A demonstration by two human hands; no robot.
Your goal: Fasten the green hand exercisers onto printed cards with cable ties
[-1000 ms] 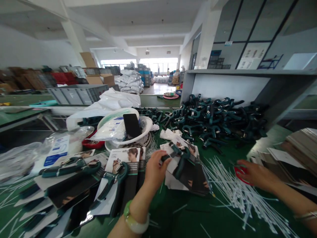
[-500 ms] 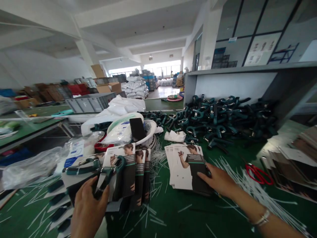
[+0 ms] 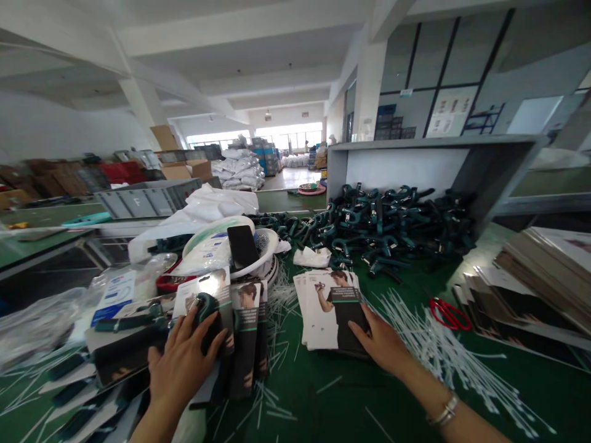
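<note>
My left hand (image 3: pixel 187 354) lies with spread fingers over a dark green hand grip exerciser (image 3: pixel 207 306), which rests on a printed card (image 3: pixel 225 289). Much of that exerciser is hidden under the fingers. Left of the hand, more carded exercisers (image 3: pixel 127 323) are piled in overlapping rows. My right hand (image 3: pixel 381 338) pinches the right edge of a stack of printed cards (image 3: pixel 323 314), its thumb on top and its other fingers mostly hidden. Between the hands, further printed cards (image 3: pixel 244 332) stand beside the left pile.
Loose exercisers (image 3: pixel 392 221) spill from a tipped grey bin (image 3: pixel 503 160). White cable ties (image 3: pixel 443 357) lie right of my right hand, near red scissors (image 3: pixel 447 314) and stacked cards (image 3: pixel 521 307). A phone (image 3: pixel 242 247) rests on a white basin (image 3: pixel 270 249). Plastic bags (image 3: pixel 41 314) lie far left.
My left hand has moved right and forward, from the near edge of the carded exerciser to on top of it. The right hand stays at the card stack; the view has turned slightly right.
</note>
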